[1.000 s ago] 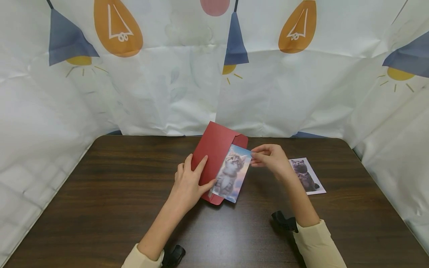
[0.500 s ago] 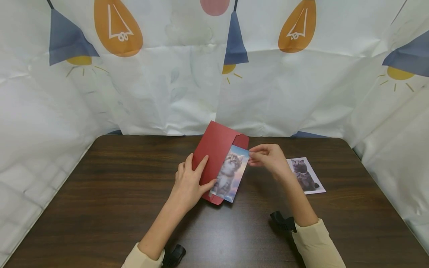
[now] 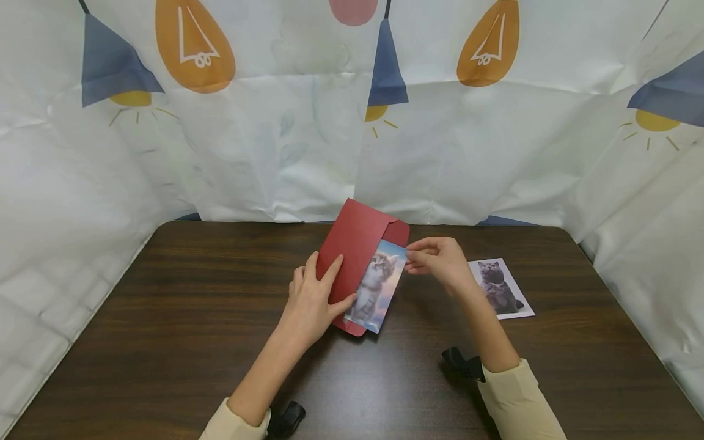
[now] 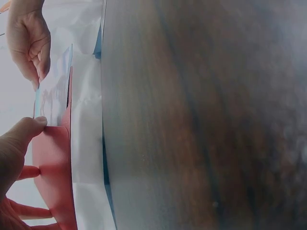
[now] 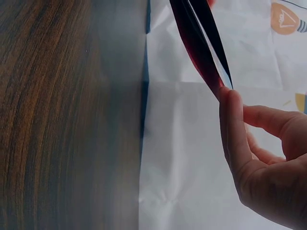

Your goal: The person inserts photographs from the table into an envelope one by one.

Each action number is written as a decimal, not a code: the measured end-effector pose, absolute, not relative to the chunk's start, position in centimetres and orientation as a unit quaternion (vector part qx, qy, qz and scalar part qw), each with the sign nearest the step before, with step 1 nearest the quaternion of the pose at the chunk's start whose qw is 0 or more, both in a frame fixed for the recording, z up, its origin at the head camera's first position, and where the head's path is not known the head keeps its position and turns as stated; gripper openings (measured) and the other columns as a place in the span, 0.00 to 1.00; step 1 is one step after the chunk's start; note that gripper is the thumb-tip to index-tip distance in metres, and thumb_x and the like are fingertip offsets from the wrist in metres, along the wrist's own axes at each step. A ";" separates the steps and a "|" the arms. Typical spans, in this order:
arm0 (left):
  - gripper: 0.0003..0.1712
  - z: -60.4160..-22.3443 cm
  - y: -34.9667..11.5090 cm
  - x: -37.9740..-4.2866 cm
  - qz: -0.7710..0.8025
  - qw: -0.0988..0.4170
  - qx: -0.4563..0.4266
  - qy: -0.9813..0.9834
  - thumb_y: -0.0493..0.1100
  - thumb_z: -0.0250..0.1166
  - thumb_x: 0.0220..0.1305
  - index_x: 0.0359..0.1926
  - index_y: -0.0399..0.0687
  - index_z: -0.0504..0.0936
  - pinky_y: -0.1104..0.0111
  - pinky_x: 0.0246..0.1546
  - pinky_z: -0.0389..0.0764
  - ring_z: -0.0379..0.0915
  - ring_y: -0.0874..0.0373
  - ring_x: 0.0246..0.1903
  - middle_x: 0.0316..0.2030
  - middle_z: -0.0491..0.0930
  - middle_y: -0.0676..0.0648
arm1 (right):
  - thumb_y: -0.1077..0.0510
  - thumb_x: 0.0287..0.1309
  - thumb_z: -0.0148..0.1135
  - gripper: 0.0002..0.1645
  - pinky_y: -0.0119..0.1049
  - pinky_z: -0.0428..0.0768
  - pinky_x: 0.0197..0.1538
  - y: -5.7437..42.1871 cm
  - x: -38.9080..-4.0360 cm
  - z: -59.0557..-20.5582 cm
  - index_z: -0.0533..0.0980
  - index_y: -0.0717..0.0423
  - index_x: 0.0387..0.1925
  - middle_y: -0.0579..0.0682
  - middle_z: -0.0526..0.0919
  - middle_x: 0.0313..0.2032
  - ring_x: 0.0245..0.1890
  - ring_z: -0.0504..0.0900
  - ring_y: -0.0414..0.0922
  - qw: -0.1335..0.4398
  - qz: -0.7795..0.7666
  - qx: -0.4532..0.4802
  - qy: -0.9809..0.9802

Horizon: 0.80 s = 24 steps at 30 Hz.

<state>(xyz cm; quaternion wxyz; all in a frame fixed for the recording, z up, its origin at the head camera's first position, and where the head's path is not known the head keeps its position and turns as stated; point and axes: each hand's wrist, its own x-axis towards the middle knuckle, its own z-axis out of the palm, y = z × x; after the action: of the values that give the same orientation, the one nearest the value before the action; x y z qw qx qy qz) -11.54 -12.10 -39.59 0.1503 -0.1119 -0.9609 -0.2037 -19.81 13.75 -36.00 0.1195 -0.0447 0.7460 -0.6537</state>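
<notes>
A red envelope (image 3: 352,250) slants in front of me, its flap side facing right. My left hand (image 3: 316,299) grips it, fingers spread over its face and thumb by the mouth. A card with a grey kitten on a blue and pink sky (image 3: 378,281) sits partly inside the envelope, its left part hidden. My right hand (image 3: 442,263) pinches the card's upper right corner between thumb and fingers. In the left wrist view the thumb (image 4: 38,122) lies where the card (image 4: 55,91) enters the envelope (image 4: 53,158). From the right wrist, the envelope (image 5: 196,48) appears edge-on.
A second card (image 3: 503,290), showing dark grey cats on white, lies on the brown wooden table (image 3: 192,318) to the right, partly behind my right forearm. A white curtain (image 3: 253,153) printed with lamps and bulbs hangs beyond the table's far edge.
My right hand has moved slightly left with the kitten card, and less of the card shows outside the envelope. My left hand and the envelope stay almost in place.
</notes>
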 end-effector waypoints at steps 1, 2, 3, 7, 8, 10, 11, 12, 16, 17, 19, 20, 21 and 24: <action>0.44 -39.6 -12.1 -11.5 -0.204 0.150 -0.112 -0.961 0.54 0.79 0.62 0.74 0.44 0.74 0.42 0.53 0.79 0.68 0.31 0.55 0.69 0.65 0.27 | 0.71 0.72 0.60 0.17 0.39 0.89 0.42 13.7 -19.8 -36.0 0.76 0.83 0.55 0.52 0.89 0.30 0.28 0.89 0.40 0.120 -0.653 -0.045 0.746; 0.44 -39.6 -12.1 -11.5 -0.204 0.149 -0.112 -0.961 0.54 0.79 0.61 0.74 0.44 0.74 0.42 0.53 0.79 0.68 0.31 0.55 0.69 0.65 0.27 | 0.71 0.72 0.60 0.17 0.39 0.89 0.42 13.7 -19.8 -36.1 0.76 0.83 0.55 0.51 0.89 0.30 0.28 0.89 0.40 0.119 -0.653 -0.045 0.746; 0.44 -39.6 -12.0 -11.5 -0.204 0.150 -0.113 -0.961 0.54 0.79 0.61 0.74 0.44 0.74 0.42 0.53 0.79 0.68 0.31 0.55 0.69 0.65 0.27 | 0.70 0.72 0.60 0.17 0.38 0.89 0.42 13.7 -19.8 -36.1 0.76 0.83 0.55 0.51 0.89 0.30 0.27 0.89 0.40 0.119 -0.653 -0.045 0.746; 0.44 -39.6 -12.0 -11.5 -0.201 0.151 -0.114 -0.961 0.54 0.79 0.61 0.73 0.44 0.75 0.42 0.53 0.79 0.69 0.31 0.54 0.69 0.65 0.27 | 0.70 0.72 0.60 0.18 0.40 0.89 0.43 13.6 -19.8 -36.1 0.76 0.83 0.55 0.53 0.89 0.31 0.27 0.89 0.39 0.119 -0.653 -0.046 0.747; 0.44 -39.6 -12.0 -11.5 -0.200 0.152 -0.114 -0.961 0.54 0.79 0.61 0.73 0.44 0.75 0.42 0.53 0.79 0.69 0.31 0.54 0.68 0.65 0.27 | 0.70 0.72 0.60 0.18 0.40 0.89 0.43 13.5 -19.8 -36.1 0.76 0.83 0.55 0.53 0.89 0.32 0.27 0.89 0.39 0.118 -0.653 -0.047 0.747; 0.43 -39.6 -12.0 -11.5 -0.199 0.152 -0.114 -0.961 0.54 0.79 0.61 0.73 0.44 0.75 0.42 0.52 0.79 0.69 0.31 0.54 0.68 0.65 0.26 | 0.71 0.71 0.61 0.18 0.41 0.89 0.43 13.5 -19.8 -36.1 0.76 0.83 0.55 0.54 0.90 0.33 0.27 0.89 0.40 0.118 -0.653 -0.047 0.747; 0.43 -39.6 -11.9 -11.5 -0.199 0.150 -0.114 -0.962 0.54 0.79 0.61 0.73 0.44 0.75 0.42 0.53 0.79 0.69 0.31 0.54 0.68 0.65 0.26 | 0.71 0.71 0.61 0.18 0.41 0.89 0.43 13.5 -19.8 -36.1 0.76 0.83 0.55 0.55 0.90 0.33 0.27 0.89 0.40 0.117 -0.653 -0.046 0.747; 0.43 -39.6 -11.9 -11.4 -0.199 0.150 -0.113 -0.962 0.54 0.78 0.62 0.73 0.44 0.75 0.42 0.53 0.79 0.69 0.31 0.54 0.68 0.65 0.26 | 0.71 0.71 0.61 0.18 0.41 0.89 0.43 13.4 -19.8 -36.1 0.76 0.83 0.55 0.55 0.90 0.34 0.27 0.90 0.40 0.117 -0.653 -0.047 0.747; 0.43 -39.6 -11.8 -11.4 -0.199 0.145 -0.111 -0.963 0.54 0.78 0.62 0.73 0.44 0.75 0.42 0.53 0.78 0.69 0.31 0.55 0.69 0.65 0.26 | 0.71 0.71 0.61 0.17 0.41 0.89 0.43 13.3 -19.7 -36.1 0.76 0.84 0.55 0.57 0.90 0.34 0.27 0.90 0.40 0.115 -0.654 -0.046 0.746; 0.43 -39.7 -11.8 -11.4 -0.199 0.144 -0.111 -0.963 0.54 0.78 0.62 0.73 0.44 0.75 0.42 0.53 0.78 0.69 0.31 0.55 0.69 0.65 0.26 | 0.71 0.71 0.61 0.17 0.40 0.89 0.43 13.3 -19.7 -36.1 0.76 0.84 0.55 0.57 0.90 0.34 0.27 0.89 0.40 0.115 -0.655 -0.046 0.746; 0.43 -39.7 -11.8 -11.4 -0.199 0.142 -0.111 -0.963 0.53 0.78 0.62 0.73 0.44 0.75 0.42 0.54 0.78 0.68 0.31 0.55 0.69 0.65 0.26 | 0.71 0.71 0.61 0.17 0.40 0.89 0.42 13.3 -19.7 -36.1 0.76 0.84 0.55 0.57 0.90 0.34 0.27 0.89 0.40 0.114 -0.655 -0.045 0.745; 0.43 -39.7 -11.8 -11.4 -0.199 0.140 -0.111 -0.964 0.54 0.78 0.62 0.74 0.44 0.74 0.42 0.54 0.78 0.68 0.31 0.55 0.69 0.65 0.26 | 0.71 0.71 0.61 0.17 0.40 0.89 0.42 13.2 -19.7 -36.2 0.76 0.84 0.55 0.57 0.90 0.34 0.27 0.89 0.39 0.113 -0.655 -0.044 0.745; 0.43 -39.6 -11.8 -11.4 -0.198 0.139 -0.111 -0.964 0.54 0.78 0.63 0.74 0.44 0.74 0.42 0.54 0.78 0.68 0.31 0.55 0.69 0.65 0.26 | 0.71 0.71 0.61 0.17 0.40 0.89 0.42 13.2 -19.7 -36.2 0.76 0.84 0.54 0.57 0.90 0.34 0.26 0.89 0.39 0.112 -0.656 -0.043 0.745; 0.42 -39.6 -11.8 -11.4 -0.196 0.136 -0.111 -0.965 0.54 0.77 0.63 0.74 0.45 0.74 0.42 0.53 0.78 0.68 0.32 0.55 0.69 0.65 0.26 | 0.71 0.71 0.60 0.17 0.40 0.89 0.41 13.0 -19.7 -36.3 0.76 0.84 0.54 0.58 0.90 0.34 0.26 0.89 0.39 0.110 -0.658 -0.043 0.744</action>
<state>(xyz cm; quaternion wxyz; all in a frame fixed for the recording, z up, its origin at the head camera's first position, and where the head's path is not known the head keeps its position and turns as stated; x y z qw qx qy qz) -11.36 -11.75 -39.63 0.1360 -0.1114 -0.9648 -0.1958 -19.67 12.99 -36.25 0.1097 -0.0427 0.7439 -0.6578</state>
